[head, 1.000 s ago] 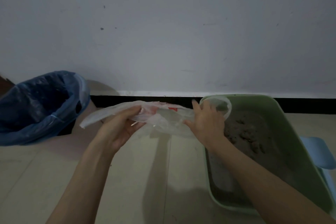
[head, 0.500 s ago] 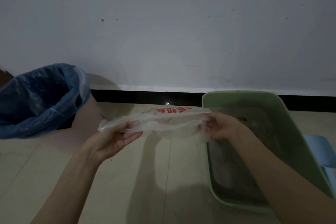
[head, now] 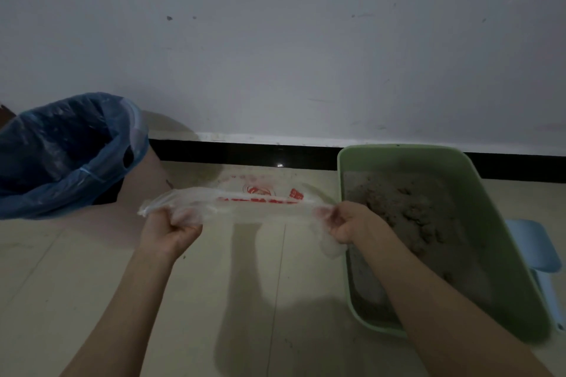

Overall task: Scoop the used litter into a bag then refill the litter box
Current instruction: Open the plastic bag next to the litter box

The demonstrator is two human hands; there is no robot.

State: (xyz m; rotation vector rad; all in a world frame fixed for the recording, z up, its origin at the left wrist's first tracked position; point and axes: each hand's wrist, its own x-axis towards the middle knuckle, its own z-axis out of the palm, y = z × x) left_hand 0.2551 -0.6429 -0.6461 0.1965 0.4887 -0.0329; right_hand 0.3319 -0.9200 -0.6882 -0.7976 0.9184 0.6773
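Floor (head: pixel 214 300): pale tiles are lying under both forearms, which are reaching in from the bottom edge.
Left hand (head: pixel 170 225): its grip is curling tight round the left end of the plastic bag, knuckles up.
Right hand (head: pixel 349 222): its grip is bunching the right end of the bag, with a crumpled tail of film hanging below the fist; the forearm is crossing over the near corner of the litter box and hiding part of its rim.
Plastic bag (head: pixel 245 203): thin, clear and wrinkled, with red printing, it is stretching level between the two hands above the floor, just left of the litter box.
Litter box (head: pixel 505 254): a pale green tray is sitting on the floor at the right, near the wall.
Used litter (head: pixel 407 217): grey-brown and clumpy, it is lying heaped inside the tray.
Blue item (head: pixel 534 246): a light blue plastic thing is showing just right of the tray; its kind is unclear.
Bin (head: pixel 70 150): lined with a blue bag, it is standing at the far left.
Wall (head: pixel 275 40): grey-white, it is meeting a black skirting strip.
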